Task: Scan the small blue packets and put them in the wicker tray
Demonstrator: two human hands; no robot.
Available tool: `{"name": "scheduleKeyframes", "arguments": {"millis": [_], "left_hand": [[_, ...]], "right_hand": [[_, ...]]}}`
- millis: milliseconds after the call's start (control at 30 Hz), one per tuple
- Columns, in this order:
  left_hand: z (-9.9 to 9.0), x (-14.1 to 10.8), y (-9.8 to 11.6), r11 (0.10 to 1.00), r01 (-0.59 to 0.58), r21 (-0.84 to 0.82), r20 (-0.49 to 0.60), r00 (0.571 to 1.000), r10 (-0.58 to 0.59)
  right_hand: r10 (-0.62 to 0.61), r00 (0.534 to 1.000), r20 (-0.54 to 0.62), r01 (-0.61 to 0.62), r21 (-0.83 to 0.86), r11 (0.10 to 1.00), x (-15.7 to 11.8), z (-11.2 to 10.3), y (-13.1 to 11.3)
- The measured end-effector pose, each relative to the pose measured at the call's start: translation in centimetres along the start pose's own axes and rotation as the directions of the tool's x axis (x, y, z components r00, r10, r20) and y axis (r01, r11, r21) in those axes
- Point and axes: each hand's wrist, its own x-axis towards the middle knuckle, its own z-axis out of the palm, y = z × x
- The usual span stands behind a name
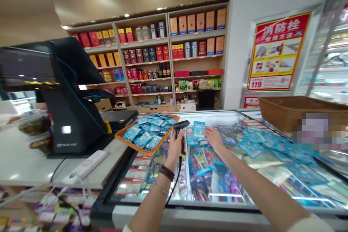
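Shelves (169, 54) of boxed liquor stand behind a black checkout terminal (73, 116).

The view is taken from a camera worn on the person's head and is directed forward and down across a glass-topped freezer (174, 205), which is seen close up along the bottom of the frame. The left hand (175, 148) and right hand (214, 138) are held near the lower centre, and wall shelves (169, 61) are seen farther off at upper centre.
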Motion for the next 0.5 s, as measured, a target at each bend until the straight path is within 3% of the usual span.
{"name": "scheduleKeyframes", "arguments": {"millis": [100, 200, 333, 500], "left_hand": [[4.7, -0.8, -1.9, 0.999, 0.04, 0.033, 0.101, 0.994, -0.043], [7.9, -2.5, -4.2, 0.996, 0.041, 0.085, 0.182, 0.982, -0.056], [9.8, -4.4, -6.1, 0.989, 0.05, 0.141, 0.266, 0.96, -0.087], [10.2, -5.0, -6.3, 0.983, 0.06, 0.176, 0.256, 0.961, -0.104]], "right_hand": [[0.018, 0.996, -0.089, -0.013, 0.05, 0.999, -0.7, -5.7, -0.1], [0.027, 0.991, -0.133, -0.013, 0.107, 0.994, -1.7, -9.2, -0.3], [0.057, 0.983, -0.175, -0.038, 0.112, 0.993, -2.8, -11.2, -0.7], [0.043, 0.982, -0.186, -0.035, 0.047, 0.998, -3.3, -11.4, -1.3]]}}
